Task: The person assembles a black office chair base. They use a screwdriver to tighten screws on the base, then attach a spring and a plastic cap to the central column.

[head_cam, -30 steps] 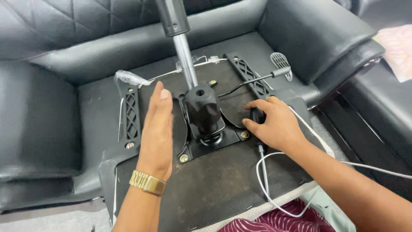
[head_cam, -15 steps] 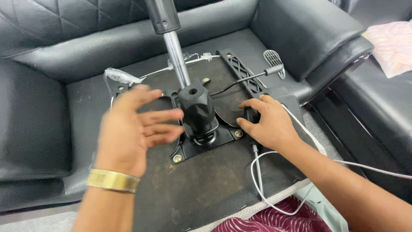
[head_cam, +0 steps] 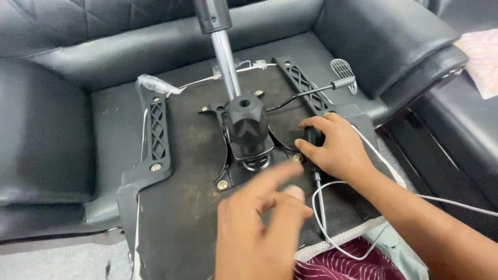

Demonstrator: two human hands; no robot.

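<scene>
So the left hand (head_cam: 259, 228) has pulled right back; a second ago it lay flat on the seat underside (head_cam: 192, 218) just left of the black mechanism housing (head_cam: 248, 124), half a second ago it was spread open beside it, and now it's near the camera, blurred from moving, fingers loosely apart with the index poking toward the housing, holding nothing; so whatever it was steadying there, it's let go. The right hand (head_cam: 334, 150) hasn't budged; it sits curled on the right side of the metal plate (head_cam: 233, 176), fingertips down on something small and dark next to a brass bolt (head_cam: 297, 158), but whether it actually grips a tool or just presses I can't tell; the fingers cover it. The housing stands mid-scene on the upturned chair seat, the shiny gas cylinder (head_cam: 225, 57) rising from it and running out the top of frame; a lever (head_cam: 311, 93) sticks out to the far right; a white cable (head_cam: 332, 228) loops near the right wrist and its ends are cut off; the far bolts are half hidden.
</scene>
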